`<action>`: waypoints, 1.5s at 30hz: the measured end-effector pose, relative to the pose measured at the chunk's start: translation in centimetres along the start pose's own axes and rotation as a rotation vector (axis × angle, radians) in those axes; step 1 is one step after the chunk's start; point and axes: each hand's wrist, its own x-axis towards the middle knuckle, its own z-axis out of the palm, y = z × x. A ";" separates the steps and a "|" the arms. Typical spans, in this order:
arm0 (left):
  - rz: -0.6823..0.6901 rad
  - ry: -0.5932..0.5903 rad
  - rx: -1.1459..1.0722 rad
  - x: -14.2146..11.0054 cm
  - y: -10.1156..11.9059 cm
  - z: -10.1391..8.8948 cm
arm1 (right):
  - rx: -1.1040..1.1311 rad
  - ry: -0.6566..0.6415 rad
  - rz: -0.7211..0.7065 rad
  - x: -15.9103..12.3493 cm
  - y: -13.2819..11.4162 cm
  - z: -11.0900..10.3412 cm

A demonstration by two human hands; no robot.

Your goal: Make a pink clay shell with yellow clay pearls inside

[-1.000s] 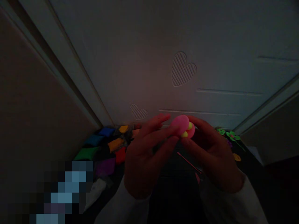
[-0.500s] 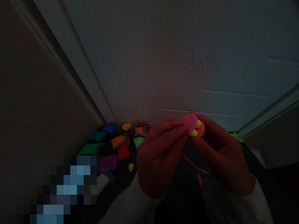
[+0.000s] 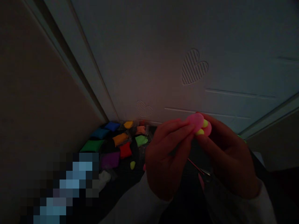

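Note:
Both hands meet in front of me around a small piece of modelling clay, made of pink flattened rounds with yellow lumps between them. My left hand pinches the nearer pink round between thumb and fingers. My right hand grips the other end, its thumb below by the yellow clay and its fingers behind. The fingertips of the right hand are partly hidden by the clay. A loose yellow clay lump lies on the dark surface, left of my left hand.
Packets of coloured clay lie at the left, among them a purple one, a red one and a green one. Thin tools lie below my hands. A pale panel with an embossed heart rises behind. A pixelated patch covers the lower left.
The whole view has shifted, so hands, clay and panel sit slightly further right. Both hands keep their grip on the pink and yellow clay, with little visible change in the fingers.

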 end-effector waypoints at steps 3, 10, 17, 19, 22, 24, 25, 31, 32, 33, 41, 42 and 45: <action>-0.002 0.009 0.004 -0.1 -0.1 0.0 | 0.008 -0.003 0.010 0.0 0.0 0.1; 0.024 -0.003 0.033 -0.2 -0.2 -0.1 | -0.008 0.018 0.015 -0.1 -0.1 0.2; 0.051 0.008 0.036 -0.2 -0.2 -0.1 | -0.011 0.016 0.005 0.0 -0.3 0.1; 0.085 0.020 0.056 -0.1 -0.3 0.0 | -0.010 0.021 0.005 0.0 -0.3 0.1; 0.145 0.049 0.072 0.0 -0.4 0.0 | 0.003 0.024 0.010 -0.1 -0.3 0.2; 0.184 0.066 0.097 0.2 -0.4 -0.1 | 0.011 0.018 0.018 -0.1 -0.3 0.2; 0.199 0.068 0.117 0.2 -0.4 -0.2 | 0.013 0.017 0.016 -0.1 -0.3 0.2; 0.234 0.076 0.199 0.5 -0.2 -0.5 | -0.009 0.015 -0.006 0.0 -0.3 0.3; 0.235 0.077 0.196 0.4 -0.2 -0.4 | -0.015 0.016 -0.007 0.0 -0.3 0.3; 0.237 0.076 0.191 0.4 -0.2 -0.4 | -0.019 0.015 -0.010 0.0 -0.3 0.3; 0.192 0.085 0.132 0.3 -0.2 -0.5 | -0.031 0.003 -0.024 0.0 -0.1 0.2; 0.184 0.083 0.127 0.3 -0.3 -0.5 | -0.038 -0.001 -0.022 0.0 -0.1 0.1; 0.170 0.110 0.122 0.3 -0.4 -0.5 | -0.052 -0.021 -0.020 -0.1 -0.1 0.0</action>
